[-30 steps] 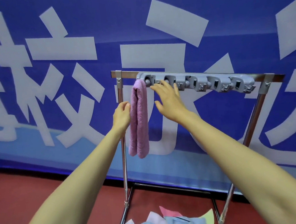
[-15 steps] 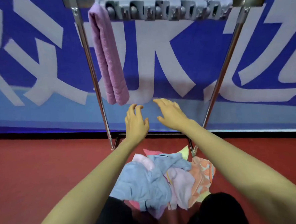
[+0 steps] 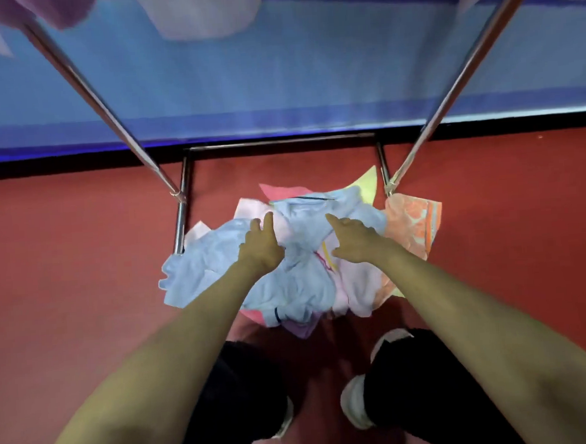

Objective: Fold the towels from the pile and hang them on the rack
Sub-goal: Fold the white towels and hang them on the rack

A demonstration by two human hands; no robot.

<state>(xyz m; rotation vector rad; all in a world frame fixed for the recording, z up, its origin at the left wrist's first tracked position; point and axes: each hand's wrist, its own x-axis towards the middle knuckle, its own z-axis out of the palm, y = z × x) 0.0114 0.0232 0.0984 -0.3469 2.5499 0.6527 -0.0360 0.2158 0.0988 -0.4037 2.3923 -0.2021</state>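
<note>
A crumpled pile of towels lies on the red floor between the legs of the metal rack (image 3: 181,221). On top is a light blue towel (image 3: 215,261), with pale pink (image 3: 357,286), orange patterned (image 3: 411,221) and yellow-green (image 3: 368,183) towels around it. My left hand (image 3: 260,246) reaches down over the blue towel with fingers extended. Over the pile's middle my right hand (image 3: 352,237) does the same, forefinger pointing forward. Neither hand grips cloth. The lower end of the hung purple towel (image 3: 55,11) shows at the top left.
The rack's slanted poles (image 3: 464,74) rise on both sides, its base bar (image 3: 280,142) runs along the blue banner wall. My black trousers and white shoes (image 3: 354,406) stand just behind the pile. Red floor spreads left and right.
My view has tilted down from the rack's top bar to the floor. Both hands have dropped from beside the hung purple towel to the pile.
</note>
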